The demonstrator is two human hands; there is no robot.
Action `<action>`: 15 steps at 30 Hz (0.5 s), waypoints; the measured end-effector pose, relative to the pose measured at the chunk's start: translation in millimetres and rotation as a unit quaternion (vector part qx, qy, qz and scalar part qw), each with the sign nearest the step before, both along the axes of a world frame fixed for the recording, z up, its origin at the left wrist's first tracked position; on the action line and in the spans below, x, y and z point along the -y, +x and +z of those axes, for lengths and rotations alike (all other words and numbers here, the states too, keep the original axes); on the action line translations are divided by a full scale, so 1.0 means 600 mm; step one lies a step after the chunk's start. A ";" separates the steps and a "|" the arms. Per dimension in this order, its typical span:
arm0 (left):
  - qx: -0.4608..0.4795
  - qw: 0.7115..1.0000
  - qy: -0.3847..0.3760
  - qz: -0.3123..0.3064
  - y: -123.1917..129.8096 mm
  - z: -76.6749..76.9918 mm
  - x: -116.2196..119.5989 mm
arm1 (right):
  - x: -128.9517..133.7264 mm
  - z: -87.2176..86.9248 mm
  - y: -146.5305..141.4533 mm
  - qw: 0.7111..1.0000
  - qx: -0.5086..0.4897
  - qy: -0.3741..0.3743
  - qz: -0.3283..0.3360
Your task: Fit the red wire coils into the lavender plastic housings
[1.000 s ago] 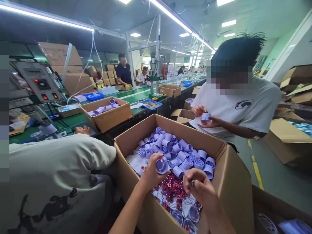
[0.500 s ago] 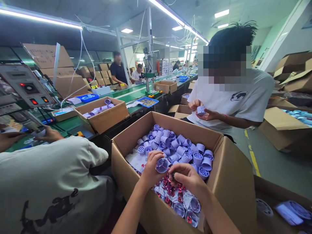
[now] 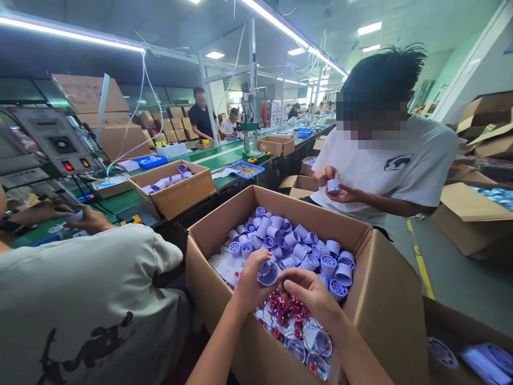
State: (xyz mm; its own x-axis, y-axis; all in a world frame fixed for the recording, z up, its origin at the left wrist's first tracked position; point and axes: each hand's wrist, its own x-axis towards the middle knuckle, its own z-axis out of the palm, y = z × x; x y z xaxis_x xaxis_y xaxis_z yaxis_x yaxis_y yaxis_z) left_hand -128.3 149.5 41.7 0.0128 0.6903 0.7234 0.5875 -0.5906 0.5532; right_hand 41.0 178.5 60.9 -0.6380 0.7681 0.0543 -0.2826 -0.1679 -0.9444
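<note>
My left hand is closed around a purple plastic cup, its open mouth tilted toward me. Close by the rim, my right hand pinches a small dark round part; its exact kind is hard to make out. Both hands are above a large cardboard box. Inside, past my hands, many purple cups lie heaped. Below my hands is a pile of small red parts with wires, and clear round cups lie at the near end.
Across the box a co-worker in a white shirt handles another purple cup. At left sits a co-worker in a light shirt. A smaller box of cups and a blue tray stand by the green conveyor. Another box is at lower right.
My right hand has come slightly closer to the cup's rim. The thin red wire seen between cup and fingers before is now hard to see. The whole view has shifted slightly.
</note>
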 end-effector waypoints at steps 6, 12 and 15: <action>-0.057 0.998 -0.008 0.022 0.005 -0.006 -0.006 | 0.001 -0.019 -0.017 0.991 0.049 0.065 -0.106; -0.074 0.997 -0.008 0.015 0.010 -0.001 -0.005 | 0.009 -0.013 -0.023 0.915 0.156 0.282 -0.242; -0.077 0.997 -0.003 -0.005 0.013 0.002 -0.002 | 0.011 -0.016 -0.028 0.863 0.175 0.364 -0.304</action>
State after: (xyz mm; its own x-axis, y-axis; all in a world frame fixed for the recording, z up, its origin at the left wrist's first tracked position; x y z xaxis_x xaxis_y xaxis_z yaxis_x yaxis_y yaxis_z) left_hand -120.5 150.9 43.2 0.1306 0.6943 0.7078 0.6594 -0.5939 0.4609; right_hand 23.9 171.7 51.3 -0.2041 0.8097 0.5502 0.2145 0.5854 -0.7819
